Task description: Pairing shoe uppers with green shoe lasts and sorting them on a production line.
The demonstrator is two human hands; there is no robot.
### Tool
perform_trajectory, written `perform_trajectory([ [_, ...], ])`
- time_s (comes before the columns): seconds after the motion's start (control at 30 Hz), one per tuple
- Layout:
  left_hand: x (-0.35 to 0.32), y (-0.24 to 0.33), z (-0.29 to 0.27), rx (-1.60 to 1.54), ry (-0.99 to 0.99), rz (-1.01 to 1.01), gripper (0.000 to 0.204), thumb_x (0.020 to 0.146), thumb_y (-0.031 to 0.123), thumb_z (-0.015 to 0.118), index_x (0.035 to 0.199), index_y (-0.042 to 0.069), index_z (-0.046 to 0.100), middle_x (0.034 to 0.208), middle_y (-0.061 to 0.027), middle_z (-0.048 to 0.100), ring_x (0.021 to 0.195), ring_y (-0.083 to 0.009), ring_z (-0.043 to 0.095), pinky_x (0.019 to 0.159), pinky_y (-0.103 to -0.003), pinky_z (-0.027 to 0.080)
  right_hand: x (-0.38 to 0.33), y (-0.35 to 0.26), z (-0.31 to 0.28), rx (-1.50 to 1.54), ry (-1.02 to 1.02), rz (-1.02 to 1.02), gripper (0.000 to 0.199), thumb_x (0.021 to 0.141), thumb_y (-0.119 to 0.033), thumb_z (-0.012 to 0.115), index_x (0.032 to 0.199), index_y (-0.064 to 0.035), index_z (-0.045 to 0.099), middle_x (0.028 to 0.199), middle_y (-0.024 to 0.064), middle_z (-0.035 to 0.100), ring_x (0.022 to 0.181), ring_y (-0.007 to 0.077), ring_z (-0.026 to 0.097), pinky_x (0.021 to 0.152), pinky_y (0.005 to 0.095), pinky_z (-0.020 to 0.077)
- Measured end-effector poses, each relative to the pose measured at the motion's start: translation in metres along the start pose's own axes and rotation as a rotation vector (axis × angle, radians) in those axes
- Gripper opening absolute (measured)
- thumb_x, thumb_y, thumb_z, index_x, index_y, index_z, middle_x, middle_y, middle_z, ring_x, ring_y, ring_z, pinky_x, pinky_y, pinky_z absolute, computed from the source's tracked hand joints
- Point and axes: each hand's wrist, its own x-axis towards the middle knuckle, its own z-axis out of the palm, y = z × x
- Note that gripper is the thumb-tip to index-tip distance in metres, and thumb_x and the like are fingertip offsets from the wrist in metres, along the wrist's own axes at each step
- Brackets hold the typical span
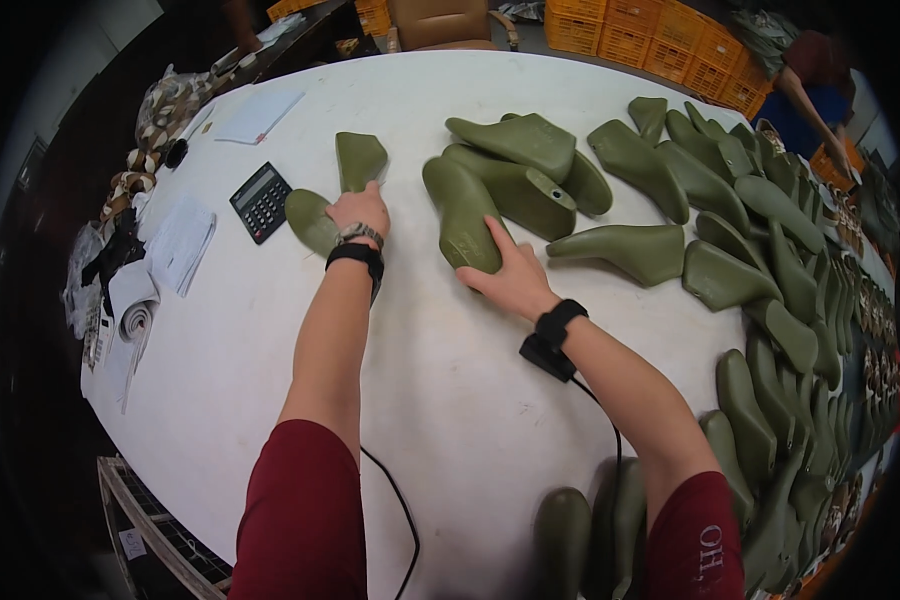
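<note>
My left hand point(362, 212) is closed at a green shoe last. A flat-cut green end point(361, 158) shows beyond its fingers and a rounded green end point(311, 221) to its left. The hand hides where they meet, so I cannot tell if this is one last or two. My right hand point(513, 275) grips the near end of another green shoe last point(456, 205), thumb on its left side and fingers on its right. That last lies slanted on the white table, touching a small heap of lasts point(520, 148) to its right.
Many green lasts point(748, 410) crowd the table's right side. A black calculator point(261, 203), folded papers point(181, 243) and a paper roll point(135, 318) lie left. Black cables point(402, 505) hang by my forearms. Orange crates point(660, 40) and a person point(815, 85) are beyond the table.
</note>
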Motion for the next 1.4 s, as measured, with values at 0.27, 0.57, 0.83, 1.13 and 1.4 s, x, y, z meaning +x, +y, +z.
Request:
perform_trajectory([
  [0.27, -0.019, 0.005, -0.035, -0.663, -0.169, 0.072, 0.027, 0.078, 0.015, 0.058, 0.104, 0.011, 0.052, 0.088, -0.0126, 0.061, 0.087, -0.0229, 0.059, 0.070, -0.036, 0.043, -0.164, 0.041, -0.097, 1.146, -0.507, 0.260, 0.069, 0.087, -0.035, 0.052, 0.142, -0.0089, 0.019, 0.136, 0.0027, 0.036, 0.119, 0.0118, 0.040, 0.097, 0.0292, 0.0347],
  [0.57, -0.010, -0.109, 0.024, -0.440, 0.519, -0.042, 0.087, 0.066, 0.027, 0.071, 0.137, 0.004, 0.025, 0.116, -0.0196, 0.048, 0.100, -0.0294, 0.050, 0.085, -0.036, 0.042, -0.296, 0.051, -0.172, 1.153, -0.257, 0.269, 0.078, 0.081, -0.036, 0.058, 0.141, -0.0065, 0.018, 0.137, 0.0070, 0.035, 0.124, 0.0179, 0.037, 0.102, 0.0331, 0.0301],
  [0.83, -0.027, 0.041, -0.004, -1.254, -0.149, -0.226, 0.074, 0.067, 0.009, 0.056, 0.135, -0.003, 0.029, 0.119, -0.0202, 0.050, 0.105, -0.0302, 0.052, 0.084, -0.037, 0.045, -0.403, 0.086, -0.180, 1.251, 0.183, 0.415, 0.084, 0.073, -0.039, 0.064, 0.137, -0.0017, 0.024, 0.135, 0.0121, 0.038, 0.120, 0.0242, 0.042, 0.101, 0.0373, 0.0340],
  [1.13, -0.062, 0.222, 0.005, -1.293, -0.137, -0.016, 0.080, 0.070, 0.019, 0.056, 0.137, -0.003, 0.019, 0.136, -0.0217, 0.030, 0.124, -0.0289, 0.034, 0.099, -0.036, 0.031, -0.479, 0.108, -0.156, 1.317, 0.472, 0.423, 0.068, 0.079, -0.044, 0.056, 0.129, -0.0022, 0.040, 0.128, 0.0114, 0.048, 0.115, 0.0257, 0.047, 0.098, 0.0394, 0.0362],
  [1.4, -0.125, 0.221, -0.024, -1.460, -0.911, 0.363, 0.097, 0.074, 0.041, 0.063, 0.141, -0.002, 0.007, 0.143, -0.0204, 0.023, 0.131, -0.0251, 0.027, 0.103, -0.032, 0.026, -0.492, 0.066, -0.160, 1.334, 0.503, 0.338, 0.067, 0.079, -0.047, 0.056, 0.129, -0.0046, 0.041, 0.126, 0.0098, 0.049, 0.115, 0.0245, 0.048, 0.099, 0.0396, 0.0359],
])
